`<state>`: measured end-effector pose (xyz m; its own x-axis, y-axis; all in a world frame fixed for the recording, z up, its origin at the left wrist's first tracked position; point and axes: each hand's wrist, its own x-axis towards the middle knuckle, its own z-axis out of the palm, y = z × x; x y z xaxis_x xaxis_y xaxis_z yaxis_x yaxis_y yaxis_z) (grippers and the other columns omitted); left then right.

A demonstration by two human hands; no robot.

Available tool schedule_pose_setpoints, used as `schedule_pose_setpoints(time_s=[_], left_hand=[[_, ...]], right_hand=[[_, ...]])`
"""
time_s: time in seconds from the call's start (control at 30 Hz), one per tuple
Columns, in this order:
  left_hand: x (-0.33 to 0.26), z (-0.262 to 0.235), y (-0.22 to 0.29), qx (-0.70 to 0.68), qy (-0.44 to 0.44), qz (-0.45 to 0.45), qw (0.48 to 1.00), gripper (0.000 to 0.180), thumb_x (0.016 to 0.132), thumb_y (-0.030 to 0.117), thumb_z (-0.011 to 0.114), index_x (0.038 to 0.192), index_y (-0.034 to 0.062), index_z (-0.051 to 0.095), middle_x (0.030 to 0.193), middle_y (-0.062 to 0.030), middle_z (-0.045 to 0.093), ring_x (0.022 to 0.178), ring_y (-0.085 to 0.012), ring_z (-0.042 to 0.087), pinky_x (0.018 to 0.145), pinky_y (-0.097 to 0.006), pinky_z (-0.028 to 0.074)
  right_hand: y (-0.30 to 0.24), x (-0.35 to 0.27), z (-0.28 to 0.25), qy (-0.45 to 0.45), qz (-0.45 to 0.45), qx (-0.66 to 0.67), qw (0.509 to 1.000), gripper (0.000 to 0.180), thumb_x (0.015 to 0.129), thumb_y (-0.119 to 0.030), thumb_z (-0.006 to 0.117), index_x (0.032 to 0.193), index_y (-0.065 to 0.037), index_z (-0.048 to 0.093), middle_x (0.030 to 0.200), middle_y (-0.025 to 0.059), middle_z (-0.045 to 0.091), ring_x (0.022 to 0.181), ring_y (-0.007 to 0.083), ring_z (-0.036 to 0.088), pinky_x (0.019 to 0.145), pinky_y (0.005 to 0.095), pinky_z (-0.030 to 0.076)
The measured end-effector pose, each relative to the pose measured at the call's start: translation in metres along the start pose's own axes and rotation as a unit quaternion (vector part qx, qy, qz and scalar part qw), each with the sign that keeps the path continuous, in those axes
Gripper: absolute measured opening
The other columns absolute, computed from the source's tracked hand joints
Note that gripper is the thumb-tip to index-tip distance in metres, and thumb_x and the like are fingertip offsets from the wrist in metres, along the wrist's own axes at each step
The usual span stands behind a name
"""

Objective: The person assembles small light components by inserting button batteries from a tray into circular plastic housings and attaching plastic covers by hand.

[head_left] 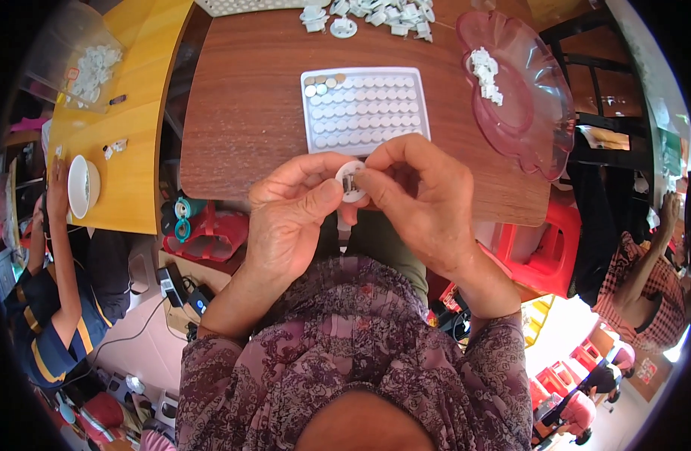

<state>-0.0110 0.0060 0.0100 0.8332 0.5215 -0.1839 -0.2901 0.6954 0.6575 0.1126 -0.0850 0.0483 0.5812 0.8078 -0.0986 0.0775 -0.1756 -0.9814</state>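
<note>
In the middle of the frame, just below the tray (308, 120), the person held a small white disc (349, 171) above the near edge of the table (240, 98). The left hand (294, 212) had its thumb and first finger clamped on the left rim of the disc. The right hand (429, 201) had its thumb and first finger drawn together at the right rim, and they seemed closed on it also; whether they gripped some smaller bit there, one cannot tell. A metal part (348, 183) showed in the face of the disc, near the right thumb. For good work here, it seemed wise that the left hand kept the disc firm and level, while the right thumb pressed gently and straight, because a sideways push could tilt such a small part. A light pinch at the rim was probably better than a hard one, so that the face stayed visible. The tray held rows of round pieces, with some tan ones at its upper left. White pieces (394, 16) lay at the top of the frame, and a pink dish (539, 83) stood at the upper right, with white bits (486, 74) in it.
</note>
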Motion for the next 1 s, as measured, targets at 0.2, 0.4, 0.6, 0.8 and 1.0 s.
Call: schedule_pose_setpoints(time_s=[0.2, 0.4, 0.6, 0.8, 1.0], left_hand=[[0.0, -0.004, 0.003, -0.016, 0.004, -0.027, 1.0, 0.029, 0.085, 0.011, 0.061, 0.109, -0.0056, 0.056, 0.095, -0.0141, 0.063, 0.081, -0.0197, 0.062, 0.064, -0.028, 0.05], [-0.001, -0.008, 0.006, -0.02, 0.033, -0.033, 0.999, 0.031, 0.087, 0.014, 0.06, 0.109, -0.0071, 0.055, 0.096, -0.017, 0.062, 0.078, -0.0219, 0.062, 0.063, -0.029, 0.049], [0.002, -0.011, 0.008, -0.021, 0.041, -0.028, 0.999, 0.032, 0.087, 0.015, 0.059, 0.109, -0.0074, 0.055, 0.096, -0.0181, 0.062, 0.077, -0.0222, 0.062, 0.061, -0.03, 0.049], [0.003, -0.014, 0.01, -0.034, 0.04, -0.022, 0.998, 0.03, 0.088, 0.014, 0.058, 0.11, -0.0072, 0.055, 0.096, -0.0189, 0.063, 0.076, -0.0219, 0.063, 0.06, -0.029, 0.049], [0.002, -0.016, 0.012, -0.048, 0.055, -0.032, 0.997, 0.029, 0.088, 0.012, 0.057, 0.109, -0.007, 0.055, 0.097, -0.0221, 0.062, 0.075, -0.0217, 0.063, 0.06, -0.029, 0.049]], right_hand=[[-0.001, 0.008, -0.012, -0.037, -0.033, -0.046, 0.998, 0.006, 0.082, 0.0, 0.063, 0.084, 0.004, 0.059, 0.076, 0.0031, 0.061, 0.071, 0.0061, 0.057, 0.062, 0.0212, 0.048], [0.018, 0.078, -0.008, 0.094, -0.263, -0.282, 0.918, 0.009, 0.077, -0.003, 0.064, 0.086, -0.003, 0.065, 0.07, 0.0088, 0.058, 0.064, 0.018, 0.058, 0.058, 0.0288, 0.046], [0.032, 0.098, 0.005, 0.069, -0.342, -0.455, 0.819, 0.015, 0.07, -0.003, 0.064, 0.084, -0.006, 0.064, 0.071, 0.0087, 0.052, 0.068, 0.0268, 0.054, 0.054, 0.039, 0.043], [0.037, 0.099, 0.006, 0.052, -0.365, -0.445, 0.816, 0.011, 0.069, -0.002, 0.063, 0.08, -0.006, 0.061, 0.073, 0.009, 0.053, 0.071, 0.0287, 0.054, 0.056, 0.0402, 0.044], [0.03, 0.097, -0.002, 0.01, -0.279, -0.392, 0.877, 0.006, 0.072, -0.004, 0.064, 0.078, -0.003, 0.061, 0.074, 0.0105, 0.057, 0.073, 0.0296, 0.056, 0.061, 0.038, 0.045]])
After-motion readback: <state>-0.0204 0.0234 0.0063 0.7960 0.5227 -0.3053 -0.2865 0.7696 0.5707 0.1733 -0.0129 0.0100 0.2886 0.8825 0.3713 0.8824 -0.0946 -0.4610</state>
